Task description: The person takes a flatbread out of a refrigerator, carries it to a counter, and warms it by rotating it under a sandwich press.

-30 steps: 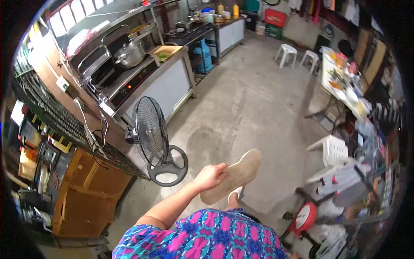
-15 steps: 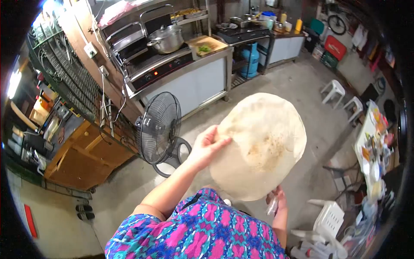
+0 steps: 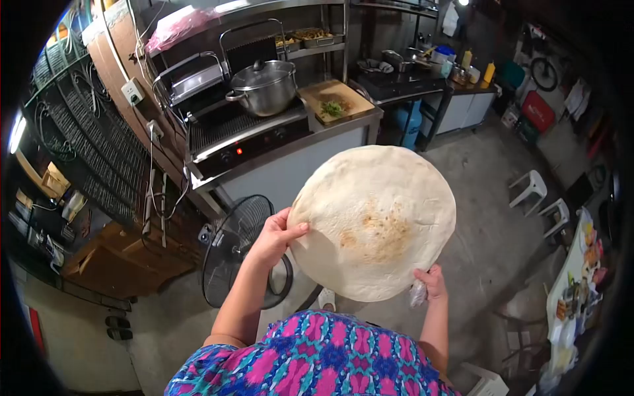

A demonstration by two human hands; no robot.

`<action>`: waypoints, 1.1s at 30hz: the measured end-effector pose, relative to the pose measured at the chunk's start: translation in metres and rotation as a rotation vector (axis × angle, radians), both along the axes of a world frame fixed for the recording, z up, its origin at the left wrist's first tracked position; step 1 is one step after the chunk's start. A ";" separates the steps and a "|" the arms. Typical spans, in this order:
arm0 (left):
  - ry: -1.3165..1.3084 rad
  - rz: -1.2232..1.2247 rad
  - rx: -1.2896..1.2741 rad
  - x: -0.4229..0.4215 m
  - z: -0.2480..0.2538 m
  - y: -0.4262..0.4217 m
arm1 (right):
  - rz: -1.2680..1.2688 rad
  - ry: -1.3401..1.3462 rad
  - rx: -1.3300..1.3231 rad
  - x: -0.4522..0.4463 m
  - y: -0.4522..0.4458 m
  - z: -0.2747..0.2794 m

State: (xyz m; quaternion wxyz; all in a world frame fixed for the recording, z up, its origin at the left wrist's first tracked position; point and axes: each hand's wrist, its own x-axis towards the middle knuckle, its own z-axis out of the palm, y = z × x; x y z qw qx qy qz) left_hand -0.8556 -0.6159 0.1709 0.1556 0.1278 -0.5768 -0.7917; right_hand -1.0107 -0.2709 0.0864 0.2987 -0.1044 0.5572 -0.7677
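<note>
Head cam: L hand (image 3: 269,241) & R hand (image 3: 432,282) both have fingers gripping flatbread (image 3: 370,198) edge, R also w/ crumpled plastic (image 3: 418,294); best support evenly, w/o tearing.

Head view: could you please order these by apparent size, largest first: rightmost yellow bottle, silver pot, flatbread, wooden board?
1. Flatbread, though its nearness to the camera enlarges it.
2. Silver pot and wooden board: too alike to rank.
3. Rightmost yellow bottle.
</note>
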 end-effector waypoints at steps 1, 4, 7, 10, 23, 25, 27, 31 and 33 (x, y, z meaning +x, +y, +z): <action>0.003 0.026 -0.010 -0.006 0.004 -0.012 | 0.018 0.022 0.011 -0.008 -0.012 0.001; 0.004 0.106 -0.024 -0.021 0.014 -0.041 | 0.109 0.125 0.062 -0.054 -0.059 0.025; -0.001 0.286 -0.026 -0.026 0.030 -0.061 | 0.187 0.160 0.067 -0.093 -0.114 0.042; -0.015 0.585 -0.096 -0.014 0.033 -0.074 | 0.420 0.245 0.029 -0.133 -0.165 0.043; -0.275 1.368 -0.617 -0.003 0.084 -0.043 | 0.661 0.123 0.048 -0.361 -0.474 0.071; -0.367 1.383 -0.683 -0.023 0.096 -0.033 | 0.643 -0.024 0.086 -0.392 -0.535 0.070; -0.463 1.503 -0.620 -0.053 0.101 -0.016 | 0.694 -0.099 0.076 -0.416 -0.583 0.062; -0.563 1.655 -0.526 -0.088 0.102 0.001 | 0.739 -0.125 0.006 -0.432 -0.645 0.073; -0.543 1.715 -0.463 -0.098 0.099 0.009 | 0.750 -0.137 -0.022 -0.436 -0.666 0.078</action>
